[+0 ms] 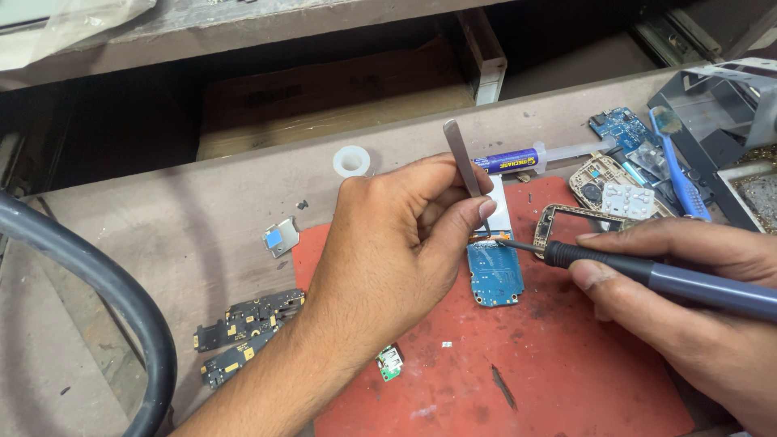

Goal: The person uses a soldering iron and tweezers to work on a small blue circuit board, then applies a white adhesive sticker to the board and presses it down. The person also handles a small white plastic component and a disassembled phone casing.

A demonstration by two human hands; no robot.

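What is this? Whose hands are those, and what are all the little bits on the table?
This picture comes from a camera worn on a person's head, looking down at their own two hands at a workbench. The left hand pinches metal tweezers, pointing them down at a small blue circuit board, the flat part from inside a phone. The right hand holds a soldering iron, a pen-shaped tool, with its thin tip touching the top edge of that board. The board lies on a red mat. Around it are a syringe with a blue label, a phone frame, some dark little boards, a small roll of white tape, a blue toothbrush and a thick grey hose.
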